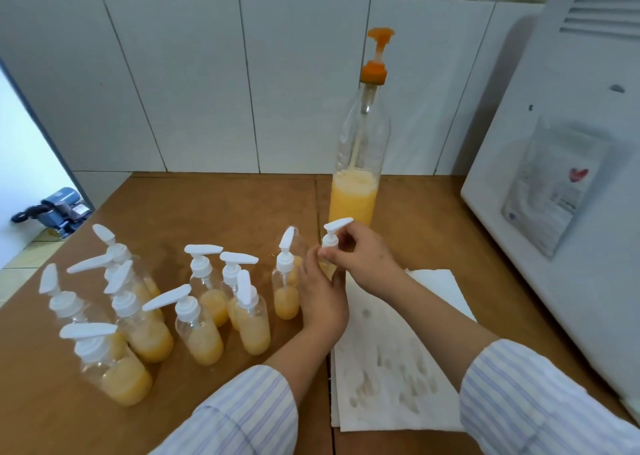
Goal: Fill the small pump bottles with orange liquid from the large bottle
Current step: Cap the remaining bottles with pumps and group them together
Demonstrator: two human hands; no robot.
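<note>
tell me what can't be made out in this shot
Head view only:
- small bottle being capped: its body and fill level are hidden by the left hand and right hand.
- label on the white appliance: print blurred.
- blue device: partly hidden behind the white panel.

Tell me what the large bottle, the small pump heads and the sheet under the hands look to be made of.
Large bottle: clear, glossy plastic by the look, since the dip tube and orange liquid show through the wall.
Pump heads, such as the one the right hand holds: opaque white plastic, smooth, moulded shape.
Sheet: probably paper towel; matte white, layered edges, with soaked-in grey stains.
</note>
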